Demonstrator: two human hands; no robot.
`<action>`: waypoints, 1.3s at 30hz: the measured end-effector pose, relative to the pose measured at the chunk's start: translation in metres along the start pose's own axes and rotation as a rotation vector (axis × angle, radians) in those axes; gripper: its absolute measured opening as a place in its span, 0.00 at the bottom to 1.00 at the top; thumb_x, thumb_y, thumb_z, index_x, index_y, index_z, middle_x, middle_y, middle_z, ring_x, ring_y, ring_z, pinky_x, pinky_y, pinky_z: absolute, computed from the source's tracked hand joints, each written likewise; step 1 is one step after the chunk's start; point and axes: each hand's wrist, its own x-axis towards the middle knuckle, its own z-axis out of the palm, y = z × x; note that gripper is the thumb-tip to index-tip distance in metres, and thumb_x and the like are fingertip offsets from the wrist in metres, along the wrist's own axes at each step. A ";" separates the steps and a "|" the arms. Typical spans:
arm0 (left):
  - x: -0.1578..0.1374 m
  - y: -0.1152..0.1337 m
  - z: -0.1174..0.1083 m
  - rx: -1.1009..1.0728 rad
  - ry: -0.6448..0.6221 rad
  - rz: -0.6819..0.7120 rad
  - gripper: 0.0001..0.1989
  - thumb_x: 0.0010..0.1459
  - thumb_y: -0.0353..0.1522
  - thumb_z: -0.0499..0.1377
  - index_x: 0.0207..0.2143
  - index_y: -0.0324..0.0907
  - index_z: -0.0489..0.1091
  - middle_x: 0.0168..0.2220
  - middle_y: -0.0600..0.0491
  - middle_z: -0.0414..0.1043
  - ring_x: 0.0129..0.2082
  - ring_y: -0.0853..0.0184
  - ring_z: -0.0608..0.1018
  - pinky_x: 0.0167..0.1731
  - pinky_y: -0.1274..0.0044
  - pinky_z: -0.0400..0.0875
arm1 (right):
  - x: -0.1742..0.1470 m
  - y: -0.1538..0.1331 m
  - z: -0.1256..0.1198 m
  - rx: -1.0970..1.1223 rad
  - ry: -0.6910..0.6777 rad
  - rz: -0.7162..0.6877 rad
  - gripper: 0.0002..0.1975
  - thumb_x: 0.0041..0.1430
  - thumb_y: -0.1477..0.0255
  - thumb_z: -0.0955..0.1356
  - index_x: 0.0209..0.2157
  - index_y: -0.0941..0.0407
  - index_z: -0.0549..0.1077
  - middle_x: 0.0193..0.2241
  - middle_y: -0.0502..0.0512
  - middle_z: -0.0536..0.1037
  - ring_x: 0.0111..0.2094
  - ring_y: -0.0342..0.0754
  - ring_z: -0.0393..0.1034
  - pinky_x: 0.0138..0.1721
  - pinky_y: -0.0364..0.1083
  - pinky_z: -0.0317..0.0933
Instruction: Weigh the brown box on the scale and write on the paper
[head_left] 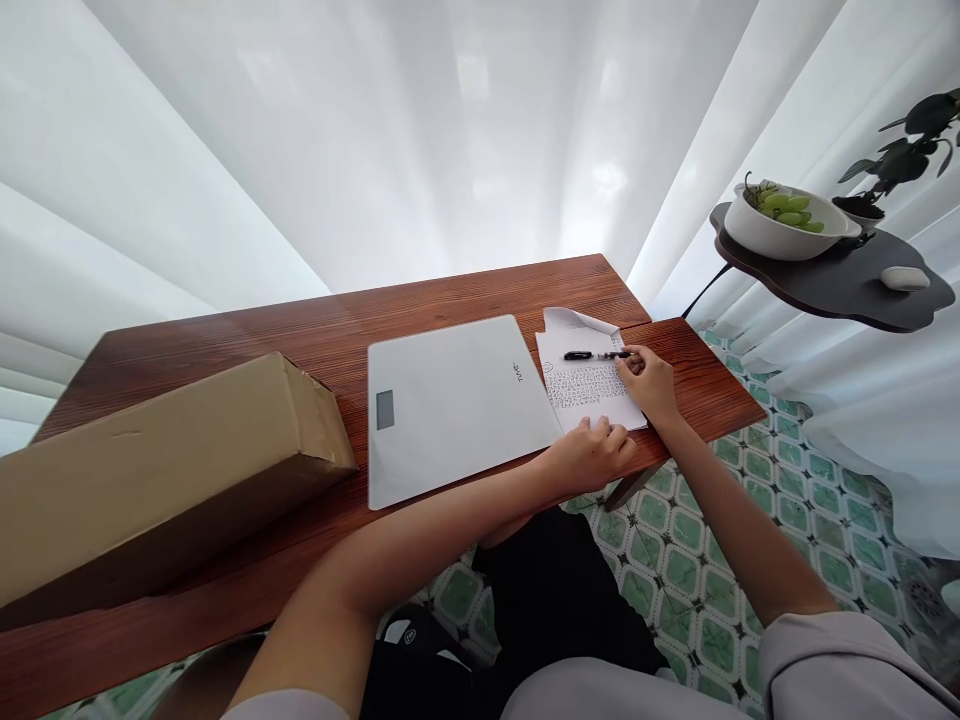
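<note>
Sheets of white paper (592, 390) covered in handwritten lines lie at the right part of the wooden table, and the far edge of the top sheet curls up. A black pen (589, 356) lies sideways across the writing. My right hand (649, 382) has its thumb and fingers closed at the pen's right end. At the near edge of the paper, my left hand (592, 455) rests with its fingers stretched over the sheet. Just left of the paper is a flat white scale (457, 410) with a small grey display, close to my left forearm.
A long brown cardboard box (165, 460) occupies the left of the wooden table (480, 290). To the right, a dark side table (840, 280) holds a white bowl (780, 240) of green grapes, a potted plant (896, 160) and a white mouse (904, 279). White curtains hang behind.
</note>
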 end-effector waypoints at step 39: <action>-0.200 0.022 -0.120 -0.556 0.307 -0.611 0.07 0.67 0.32 0.55 0.41 0.42 0.72 0.43 0.55 0.77 0.48 0.66 0.74 0.49 0.71 0.62 | 0.021 0.014 -0.008 -0.180 -0.013 0.165 0.08 0.59 0.63 0.59 0.30 0.50 0.64 0.36 0.62 0.76 0.41 0.59 0.69 0.45 0.55 0.58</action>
